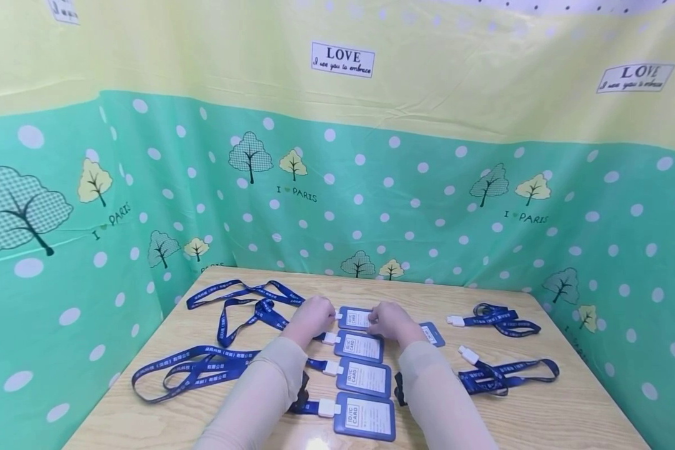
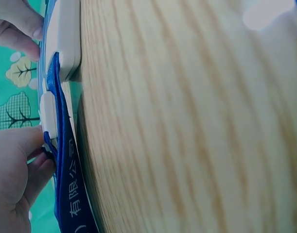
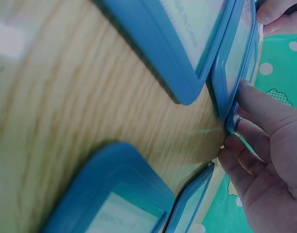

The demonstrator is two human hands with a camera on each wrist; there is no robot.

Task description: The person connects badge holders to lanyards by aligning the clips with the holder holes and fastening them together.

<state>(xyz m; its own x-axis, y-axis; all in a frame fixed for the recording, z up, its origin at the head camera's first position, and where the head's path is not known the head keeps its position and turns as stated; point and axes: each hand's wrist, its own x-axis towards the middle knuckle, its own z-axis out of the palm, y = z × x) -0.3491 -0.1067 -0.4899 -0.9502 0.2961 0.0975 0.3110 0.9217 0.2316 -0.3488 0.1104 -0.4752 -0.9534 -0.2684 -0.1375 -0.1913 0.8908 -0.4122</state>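
A column of blue ID card holders lies on the table, each with a white clip and blue lanyard to its left. At the farthest ID card holder (image 1: pixel 353 319), my left hand (image 1: pixel 314 317) pinches the blue lanyard (image 2: pixel 65 160) just beside its white clip (image 2: pixel 48 115). My right hand (image 1: pixel 392 322) grips the same holder's right edge, thumb on top and fingers at the edge and below in the right wrist view. Nearer to me lie a second holder (image 1: pixel 360 345), a third holder (image 1: pixel 364 377) and the nearest holder (image 1: pixel 364 417).
Another holder (image 1: pixel 432 334) lies right of my right hand, partly behind the forearm. Lanyards with white clips, a far one (image 1: pixel 497 320) and a near one (image 1: pixel 506 375), lie on the right. Looped lanyards (image 1: pixel 197 369) spread over the left. A patterned curtain (image 1: pixel 337 206) surrounds the wooden table (image 1: pixel 568 419).
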